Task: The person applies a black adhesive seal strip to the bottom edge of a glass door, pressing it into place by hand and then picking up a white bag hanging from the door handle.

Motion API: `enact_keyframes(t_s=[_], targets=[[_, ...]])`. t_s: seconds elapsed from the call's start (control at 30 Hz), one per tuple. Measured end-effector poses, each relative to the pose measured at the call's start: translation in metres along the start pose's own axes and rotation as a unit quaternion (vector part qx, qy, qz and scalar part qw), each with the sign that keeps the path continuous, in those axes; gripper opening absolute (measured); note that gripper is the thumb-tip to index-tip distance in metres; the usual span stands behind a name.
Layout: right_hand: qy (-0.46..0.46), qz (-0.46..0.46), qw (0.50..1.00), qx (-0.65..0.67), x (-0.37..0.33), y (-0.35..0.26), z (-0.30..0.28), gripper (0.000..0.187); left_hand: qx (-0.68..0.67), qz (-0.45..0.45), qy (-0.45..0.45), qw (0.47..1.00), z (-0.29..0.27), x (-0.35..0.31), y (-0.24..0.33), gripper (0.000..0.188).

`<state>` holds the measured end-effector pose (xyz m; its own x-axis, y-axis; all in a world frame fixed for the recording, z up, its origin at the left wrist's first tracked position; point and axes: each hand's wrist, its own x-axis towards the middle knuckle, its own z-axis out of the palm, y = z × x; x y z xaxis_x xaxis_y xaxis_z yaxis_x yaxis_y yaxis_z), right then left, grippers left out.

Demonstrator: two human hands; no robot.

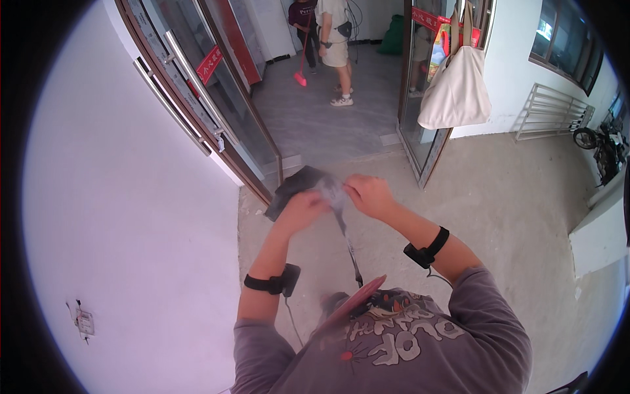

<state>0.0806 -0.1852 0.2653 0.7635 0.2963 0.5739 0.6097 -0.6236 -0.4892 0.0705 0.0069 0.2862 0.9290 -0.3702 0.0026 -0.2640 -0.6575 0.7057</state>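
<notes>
My left hand [305, 209] and my right hand [369, 196] are raised in front of my chest, a short way apart. Crumpled translucent film [331, 190] stretches between them, and the fingers of both are closed on it. The film and the left fingertips are smeared by motion. Beyond my left hand spreads a dark grey, flat piece [295, 185]; its kind is unclear. A thin dark and pale strip or rod [348, 243] runs from below the film toward my body. Close to my shirt is a flat pink thing [357, 301], partly hidden.
Ahead, glass doors [216, 85] stand open on a room with two people, one holding a red broom [300, 79]. A cream bag [457, 92] hangs on the right door. A white wall [131, 230] rises at left. Metal racks [551, 111] and a motorbike [607, 148] stand far right.
</notes>
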Motion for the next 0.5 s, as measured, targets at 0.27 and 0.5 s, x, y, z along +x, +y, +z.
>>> enact_keyframes(t_s=[0.27,0.5], targets=[[0.004,0.062,0.99,0.123,0.01,-0.011,-0.005,0.018,-0.275,-0.076,0.109,0.952,0.023,0.022,-0.026,0.026],[0.019,0.147,0.962,0.228,0.005,-0.002,-0.003,0.016,-0.367,0.046,0.118,0.922,0.075,0.017,-0.013,0.03]])
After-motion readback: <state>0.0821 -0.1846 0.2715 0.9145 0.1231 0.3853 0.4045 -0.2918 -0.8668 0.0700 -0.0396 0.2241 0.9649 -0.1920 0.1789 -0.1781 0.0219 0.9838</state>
